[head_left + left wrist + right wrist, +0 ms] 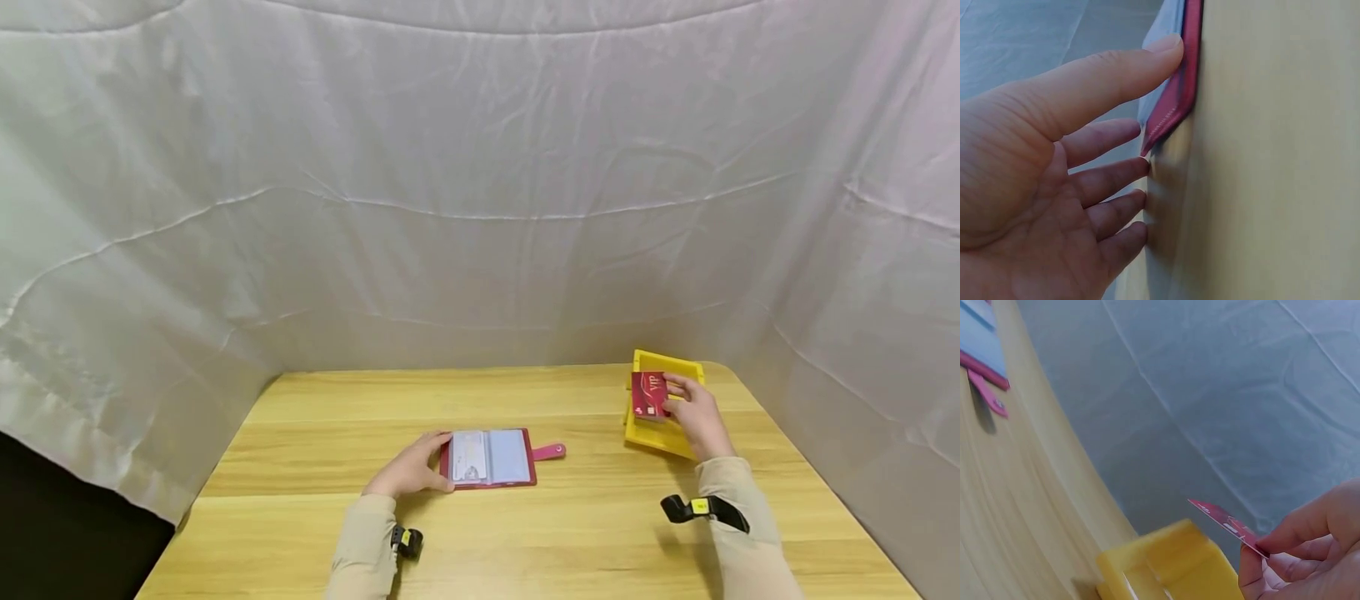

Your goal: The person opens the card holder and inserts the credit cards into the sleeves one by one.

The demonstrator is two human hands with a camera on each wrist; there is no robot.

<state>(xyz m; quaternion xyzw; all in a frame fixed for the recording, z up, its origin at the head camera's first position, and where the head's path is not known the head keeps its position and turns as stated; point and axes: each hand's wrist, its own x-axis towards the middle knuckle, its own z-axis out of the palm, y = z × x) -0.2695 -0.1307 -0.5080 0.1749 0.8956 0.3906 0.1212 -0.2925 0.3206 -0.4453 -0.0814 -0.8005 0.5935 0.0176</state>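
Note:
A card holder (510,457) with a dark red cover and clear sleeves lies open on the table, a pale card (470,457) in its left sleeve. My left hand (411,467) holds its left end, thumb at the near corner and index finger at the far one; in the left wrist view the thumb presses on the red cover (1191,69). Farther right, my right hand (696,414) pinches a red card (648,395) marked VIP between thumb and fingers. This card is over a yellow basket (660,437), and the right wrist view shows it nearly edge-on.
The holder's pink snap strap (550,452) points right, towards the basket. Grey-white cloth (510,267) hangs behind and along both sides of the wooden table (540,542). The basket stands near the table's far right corner.

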